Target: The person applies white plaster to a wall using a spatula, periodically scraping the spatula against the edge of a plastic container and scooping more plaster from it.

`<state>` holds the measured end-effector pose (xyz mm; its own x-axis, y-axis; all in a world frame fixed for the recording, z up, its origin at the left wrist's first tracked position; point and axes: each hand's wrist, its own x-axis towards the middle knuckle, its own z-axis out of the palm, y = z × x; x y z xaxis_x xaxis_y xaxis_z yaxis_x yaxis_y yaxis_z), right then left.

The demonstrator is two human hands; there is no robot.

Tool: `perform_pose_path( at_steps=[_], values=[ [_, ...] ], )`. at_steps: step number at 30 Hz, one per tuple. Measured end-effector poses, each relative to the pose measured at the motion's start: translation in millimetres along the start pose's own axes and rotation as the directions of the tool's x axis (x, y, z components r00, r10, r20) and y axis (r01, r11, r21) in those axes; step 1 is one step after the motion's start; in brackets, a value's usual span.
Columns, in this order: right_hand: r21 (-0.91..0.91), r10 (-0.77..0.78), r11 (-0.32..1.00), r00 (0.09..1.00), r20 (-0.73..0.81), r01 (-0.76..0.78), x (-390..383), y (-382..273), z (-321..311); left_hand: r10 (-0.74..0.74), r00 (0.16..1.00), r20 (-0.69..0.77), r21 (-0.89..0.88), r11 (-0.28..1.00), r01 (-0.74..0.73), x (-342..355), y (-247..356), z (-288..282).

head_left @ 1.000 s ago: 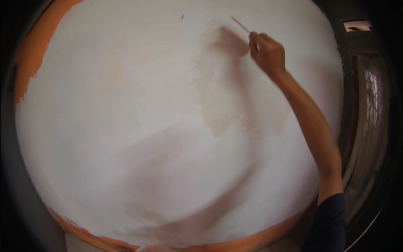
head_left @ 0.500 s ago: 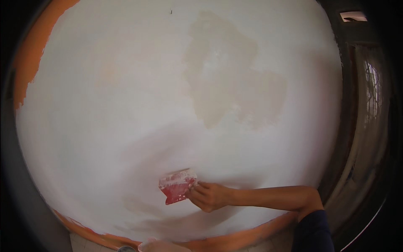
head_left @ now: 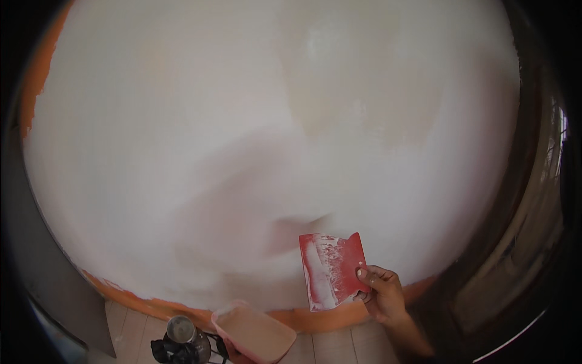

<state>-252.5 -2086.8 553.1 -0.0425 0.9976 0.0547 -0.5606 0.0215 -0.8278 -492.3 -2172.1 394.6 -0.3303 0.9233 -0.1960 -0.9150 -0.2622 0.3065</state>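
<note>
My right hand [head_left: 381, 291] grips a flat red scraper [head_left: 336, 261] streaked with white paste, held upright low in front of a large white wall [head_left: 182, 91] with a damp-looking beige patch high on its right half. At the bottom centre a pink rectangular container [head_left: 260, 332] holds pale beige material. My left hand [head_left: 233, 350] shows only in part at that container's left side, with its fingers closed on it.
Orange paint [head_left: 41, 67] borders the wall at left and bottom. A grey panel [head_left: 73, 303] stands at left. Below are pale floor tiles [head_left: 333, 347] and a dark metal object with a round silver top [head_left: 180, 327]. A dark frame with a curtain [head_left: 539, 170] is at right.
My right hand has come down from high on the wall and rightward, turning the scraper's red face upward. The view has tipped lower, bringing more floor and the pink container into sight.
</note>
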Motion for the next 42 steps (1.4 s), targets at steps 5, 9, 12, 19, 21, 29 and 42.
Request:
perform_pose_path(
  at_steps=[5, 9, 12, 19, 21, 29, 42],
  values=[
    [-0.046, 0.035, 0.998, 0.999, 0.012, -0.035, -7.1, 19.2, -34.2, -0.087, 0.974, 0.211, -0.102, 0.989, 0.111, 23.7, -44.4, 23.5],
    [-0.374, 0.010, 0.927, 0.999, 0.045, 0.007, -14.9, 11.6, -43.6, -0.205, 0.972, 0.111, -0.058, 0.976, 0.212, 13.5, -65.0, 19.9],
    [-0.683, -0.189, 0.694, 0.973, 0.134, 0.229, -22.8, 5.4, -36.2, -0.284, 0.950, 0.130, -0.060, 0.954, 0.294, 9.9, -81.5, 16.6],
    [-0.847, -0.377, 0.226, 0.845, 0.380, 0.482, -13.3, 13.8, -42.5, -0.345, 0.932, 0.113, -0.011, 0.937, 0.348, -1.6, -95.9, 30.9],
    [-0.850, -0.379, 0.218, 0.845, 0.378, 0.479, -10.8, 12.2, -45.1, -0.345, 0.931, 0.119, -0.037, 0.935, 0.352, -0.4, -100.6, 31.2],
    [-0.868, -0.275, 0.189, 0.873, 0.402, 0.459, 3.9, 1.1, -50.2, -0.331, 0.942, 0.051, -0.023, 0.943, 0.332, 3.6, -106.0, 34.7],
    [-0.753, -0.012, -0.021, 0.753, 0.658, 0.658, 88.9, -31.1, -32.1, -0.430, 0.899, 0.086, 0.082, 0.902, 0.424, 28.0, -102.2, 55.0]
  ],
)
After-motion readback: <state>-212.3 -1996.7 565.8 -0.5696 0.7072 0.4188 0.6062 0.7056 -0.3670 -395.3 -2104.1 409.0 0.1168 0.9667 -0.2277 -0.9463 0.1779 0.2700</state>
